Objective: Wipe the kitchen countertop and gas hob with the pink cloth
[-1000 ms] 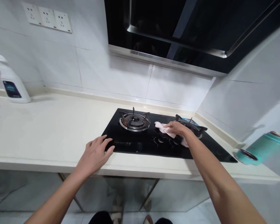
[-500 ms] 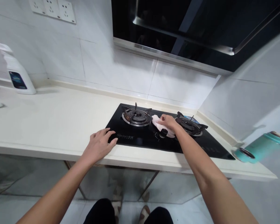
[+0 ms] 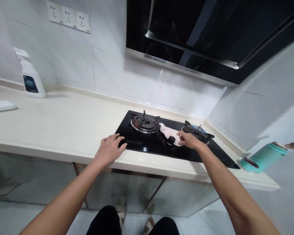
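A black glass gas hob [image 3: 218, 155] is set into the cream countertop [image 3: 63, 127]. My right hand [image 3: 189, 140] is closed on a pale pink cloth [image 3: 169, 132] that lies on the glass between the left burner [image 3: 145, 124] and the right burner [image 3: 197, 133], by the control knobs [image 3: 171, 140]. My left hand [image 3: 110, 150] rests flat with its fingers spread on the hob's front left corner and the counter edge.
A black range hood [image 3: 210, 29] hangs over the hob. A white spray bottle [image 3: 30, 76] stands at the back left of the counter, under three wall sockets [image 3: 68, 16]. A teal flask [image 3: 262, 158] lies on its side at the counter's right end. A white flat object [image 3: 1, 106] sits far left.
My right hand has drawn back toward the right burner's front, leaving more of the cloth uncovered on the glass. The view has pulled back and shifted left. My left hand has stayed put.
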A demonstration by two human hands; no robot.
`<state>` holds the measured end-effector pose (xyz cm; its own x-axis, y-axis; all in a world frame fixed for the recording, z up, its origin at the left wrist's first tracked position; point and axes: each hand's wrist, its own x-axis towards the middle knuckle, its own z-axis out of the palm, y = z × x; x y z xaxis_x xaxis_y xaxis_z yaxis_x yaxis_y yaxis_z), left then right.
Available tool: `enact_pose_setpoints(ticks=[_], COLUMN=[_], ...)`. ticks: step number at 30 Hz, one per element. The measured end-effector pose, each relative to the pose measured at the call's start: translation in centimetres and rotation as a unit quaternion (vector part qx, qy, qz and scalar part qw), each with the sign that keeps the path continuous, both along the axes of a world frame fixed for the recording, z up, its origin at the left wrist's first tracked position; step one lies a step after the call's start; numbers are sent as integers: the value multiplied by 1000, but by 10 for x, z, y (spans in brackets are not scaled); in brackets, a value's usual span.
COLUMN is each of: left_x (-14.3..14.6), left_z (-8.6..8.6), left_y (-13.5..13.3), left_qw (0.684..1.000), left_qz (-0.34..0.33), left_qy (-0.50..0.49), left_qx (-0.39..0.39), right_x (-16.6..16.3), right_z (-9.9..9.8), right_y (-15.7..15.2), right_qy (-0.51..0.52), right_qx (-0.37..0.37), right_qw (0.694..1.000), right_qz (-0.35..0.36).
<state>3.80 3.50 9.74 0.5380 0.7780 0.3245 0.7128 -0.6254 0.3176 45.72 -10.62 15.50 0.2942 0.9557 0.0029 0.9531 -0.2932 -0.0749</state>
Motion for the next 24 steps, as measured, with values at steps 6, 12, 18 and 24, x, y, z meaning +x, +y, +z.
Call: enact_pose_setpoints(ticks=[6,12,18,24], left_x=[0,0,0,0], left_z=[-8,-15,-14,-11], left_y=[3,6,5,2], left_qw=[1000,999,999,1000], left_qz=[-1,-6,-5,-5], left_qy=[2,-6,-13,-14], left_qx=[27,47,35,19], right_x=[-1,9,-3,-35], right_z=[2,-2,2,7], right_y=[22,54,112,129], right_qy=[-61,-66,-70,-72], right_qx=[-43,-50,-33,-78], right_qw=[997,997,996,994], right_qz=[-3,-8,-45,-28])
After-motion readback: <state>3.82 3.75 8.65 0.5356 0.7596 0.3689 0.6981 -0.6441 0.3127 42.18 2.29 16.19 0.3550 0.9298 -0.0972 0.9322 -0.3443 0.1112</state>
